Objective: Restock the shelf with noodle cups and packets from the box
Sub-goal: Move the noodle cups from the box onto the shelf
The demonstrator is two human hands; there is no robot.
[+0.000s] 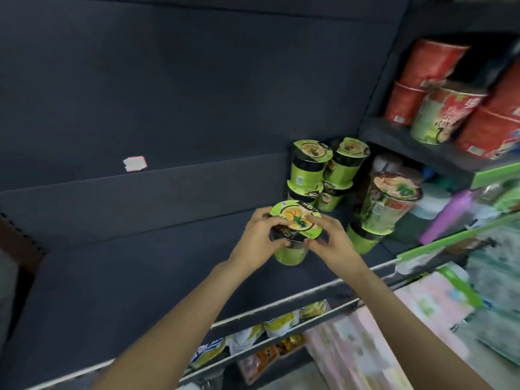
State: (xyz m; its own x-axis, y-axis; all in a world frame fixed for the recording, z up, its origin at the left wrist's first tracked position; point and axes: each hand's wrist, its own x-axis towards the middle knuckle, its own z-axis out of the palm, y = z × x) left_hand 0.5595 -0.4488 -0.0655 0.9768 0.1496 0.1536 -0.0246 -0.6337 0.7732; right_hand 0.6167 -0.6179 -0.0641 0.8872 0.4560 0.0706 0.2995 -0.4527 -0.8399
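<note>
Both your arms reach forward over the dark shelf (140, 277). Your left hand (257, 237) and right hand (329, 243) wrap curled fingers around the rim of a green noodle cup (292, 235), round, with a glossy printed lid, just above the shelf board. Matching stacked cups (323, 173) stand behind it.

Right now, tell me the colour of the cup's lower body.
Light green, below a black band, on the noodle cup; head view.
</note>
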